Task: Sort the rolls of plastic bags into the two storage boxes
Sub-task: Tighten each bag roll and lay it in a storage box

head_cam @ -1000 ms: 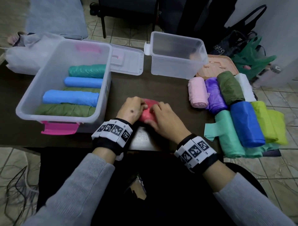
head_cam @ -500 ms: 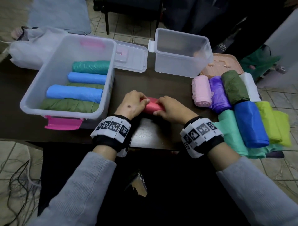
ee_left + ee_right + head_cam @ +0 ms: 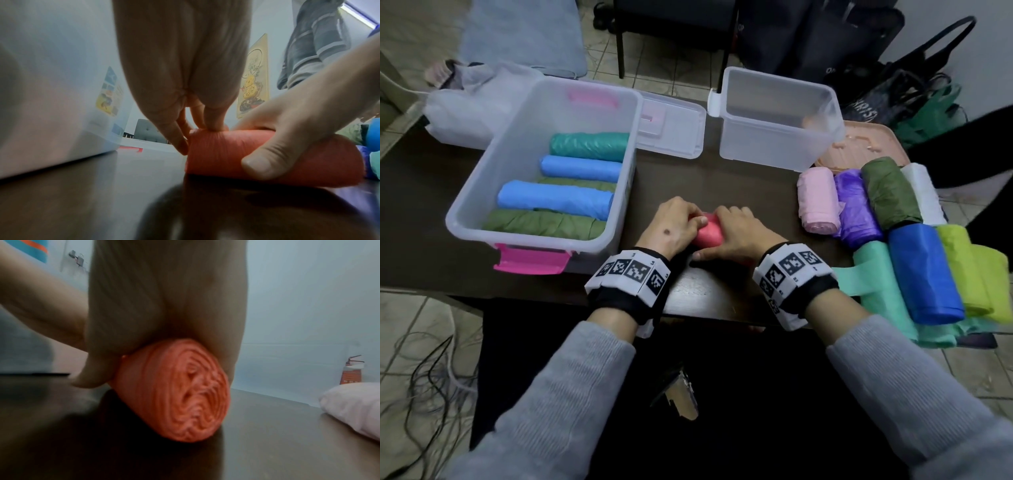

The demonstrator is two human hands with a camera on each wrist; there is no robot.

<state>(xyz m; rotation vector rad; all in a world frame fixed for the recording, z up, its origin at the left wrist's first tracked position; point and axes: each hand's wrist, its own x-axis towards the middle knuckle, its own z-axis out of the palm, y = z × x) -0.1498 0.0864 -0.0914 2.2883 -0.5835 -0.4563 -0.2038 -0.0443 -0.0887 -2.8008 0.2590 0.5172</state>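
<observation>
Currently both hands, left [image 3: 674, 228] and right [image 3: 739, 234], grip the red roll [image 3: 709, 233] on the surface [image 3: 705, 185]. Left box [image 3: 544, 102] holds several rolls; right box [image 3: 777, 102] looks empty; eight rolls [image 3: 924, 274] remain unsorted.

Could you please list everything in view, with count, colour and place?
Large clear plastic storage box: one, pink latches, table left.
Rolls inside it: five visible; teal, two light blue, two olive green.
Small clear plastic storage box: one, far centre; no rolls visible inside.
Clear lid: one, between boxes.
Loose rolls, table right: pale pink, purple, olive, white, mint, blue, lime.
Red roll of plastic bags: one, table centre.
Hands: left hand and right hand both grip the red roll.
</observation>
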